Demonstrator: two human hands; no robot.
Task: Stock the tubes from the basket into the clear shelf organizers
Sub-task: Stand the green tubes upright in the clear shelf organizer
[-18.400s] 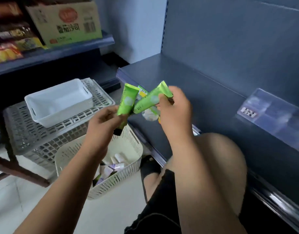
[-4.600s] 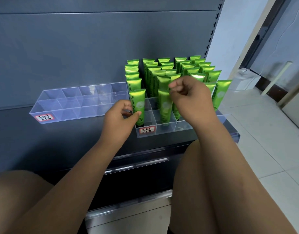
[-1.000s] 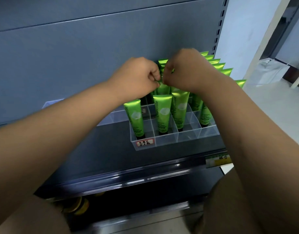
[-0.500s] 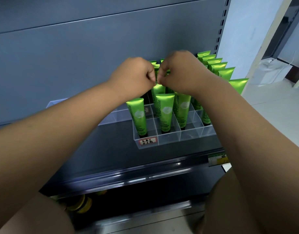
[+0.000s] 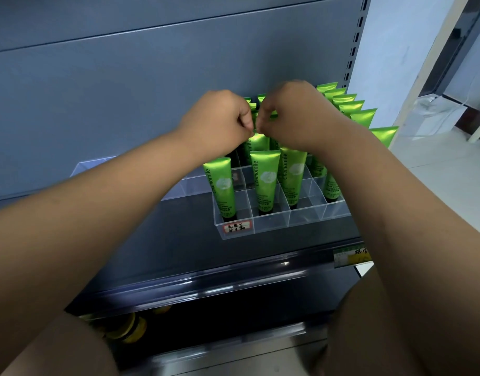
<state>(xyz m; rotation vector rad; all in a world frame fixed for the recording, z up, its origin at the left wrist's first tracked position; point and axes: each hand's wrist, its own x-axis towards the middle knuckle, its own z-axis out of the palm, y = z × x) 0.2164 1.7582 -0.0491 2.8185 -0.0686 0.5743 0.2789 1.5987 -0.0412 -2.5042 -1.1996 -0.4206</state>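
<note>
Several green tubes stand upright in a clear divided organizer on the dark shelf; one front tube is at its left corner. My left hand and my right hand meet above the middle rows, fingers curled, and both pinch the top of a green tube standing behind the front row. The basket is out of view. A second clear organizer lies to the left, mostly hidden by my left arm.
The grey shelf back panel rises right behind the tubes. The shelf's front rail carries a price label. Yellow-capped items sit on the lower shelf. White floor tiles lie to the right.
Both hands have stayed together at the tops of the middle tubes and shifted only slightly; the view has moved a little.
</note>
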